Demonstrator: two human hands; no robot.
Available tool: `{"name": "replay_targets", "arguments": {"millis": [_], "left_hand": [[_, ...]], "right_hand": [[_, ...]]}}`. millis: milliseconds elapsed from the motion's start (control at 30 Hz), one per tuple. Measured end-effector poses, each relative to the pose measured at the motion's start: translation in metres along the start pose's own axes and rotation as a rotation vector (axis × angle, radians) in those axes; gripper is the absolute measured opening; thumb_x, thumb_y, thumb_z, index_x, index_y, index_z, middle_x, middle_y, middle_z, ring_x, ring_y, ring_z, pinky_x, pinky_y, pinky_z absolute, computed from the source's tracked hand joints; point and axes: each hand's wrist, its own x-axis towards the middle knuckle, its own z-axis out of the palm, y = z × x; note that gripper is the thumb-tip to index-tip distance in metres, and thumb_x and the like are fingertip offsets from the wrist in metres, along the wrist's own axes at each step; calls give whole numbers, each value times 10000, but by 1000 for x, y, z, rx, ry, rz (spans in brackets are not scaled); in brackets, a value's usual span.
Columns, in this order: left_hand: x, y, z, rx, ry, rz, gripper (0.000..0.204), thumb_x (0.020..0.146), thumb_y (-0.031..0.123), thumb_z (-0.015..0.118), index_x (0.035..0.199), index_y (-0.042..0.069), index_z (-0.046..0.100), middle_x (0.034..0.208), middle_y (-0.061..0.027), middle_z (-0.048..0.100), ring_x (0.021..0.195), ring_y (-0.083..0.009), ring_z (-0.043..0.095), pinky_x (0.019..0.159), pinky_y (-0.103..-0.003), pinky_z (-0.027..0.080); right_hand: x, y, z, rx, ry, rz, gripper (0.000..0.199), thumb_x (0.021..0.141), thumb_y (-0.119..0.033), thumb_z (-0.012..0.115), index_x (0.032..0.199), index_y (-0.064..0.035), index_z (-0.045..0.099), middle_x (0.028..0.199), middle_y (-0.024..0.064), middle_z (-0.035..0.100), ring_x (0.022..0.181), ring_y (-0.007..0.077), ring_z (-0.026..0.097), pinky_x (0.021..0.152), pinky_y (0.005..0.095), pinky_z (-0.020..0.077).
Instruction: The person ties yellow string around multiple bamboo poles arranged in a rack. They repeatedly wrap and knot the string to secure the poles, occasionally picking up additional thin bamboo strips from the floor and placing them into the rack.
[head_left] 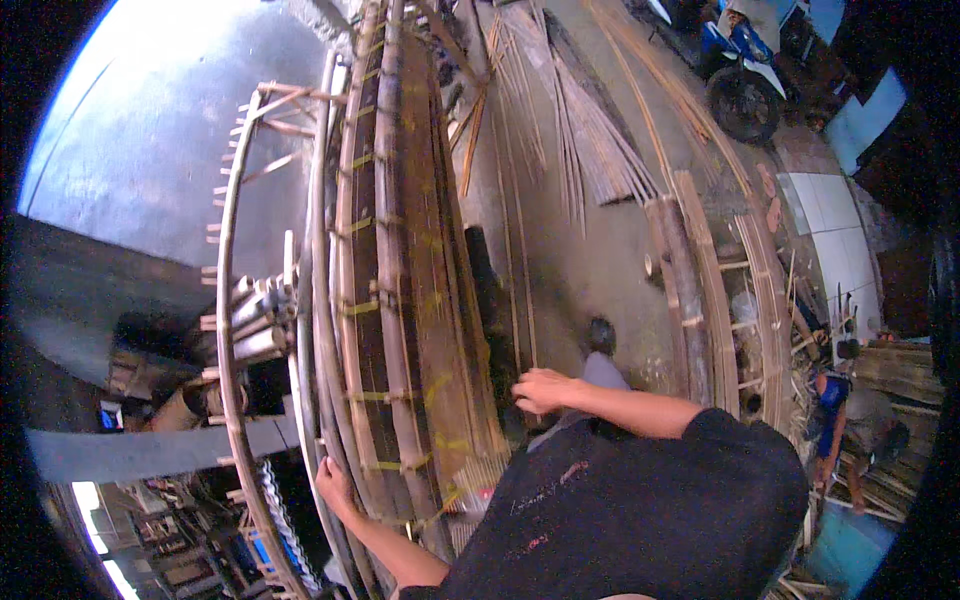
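In front of me runs a long frame of bamboo poles (395,300), tied at intervals with yellow strips. Along its right side lies a brown sheet of long thin slats (440,300). My left hand (336,487) is at the frame's left side, beside an outer pole (318,340), its fingers curled; what they grip is hidden. Just right of the slats is my right hand (541,391), closed with the fingers bent inward. Thin bamboo strips (515,270) on the floor reach close to that hand, but I cannot see whether it holds one.
A bamboo rack with short pegs (230,300) stands at the left. More strips (590,130) and a thick bamboo pole (683,290) lie on the floor to the right. Far right are a motorcycle (743,90) and another person (850,420) bending over bamboo.
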Motion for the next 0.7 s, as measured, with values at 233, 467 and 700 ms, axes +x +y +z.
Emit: {"name": "replay_targets", "arguments": {"millis": [233,467,700], "left_hand": [[32,261,70,-86,-139,222,418,973,264,509,1283,-13,556,1193,-223,624,1065,-308,625,934,-363,455],[83,424,185,-106,-298,538,325,957,189,545,1223,11,597,1189,-220,599,1077,-377,584,930,-395,461],[126,520,380,-146,-596,561,344,929,246,592,1178,11,624,1068,-218,653,960,-350,643,834,-396,512]], "right_hand": [[-42,181,-124,-200,-180,282,338,844,-331,565,1008,-68,698,982,200,689,941,384,657,796,505,532],[-21,289,-240,-7,34,420,351,884,-356,553,1028,-54,659,1007,201,671,965,407,622,838,497,492],[29,374,-267,369,149,627,373,885,-370,551,1045,-50,657,1065,218,655,990,408,619,877,496,482]]}}
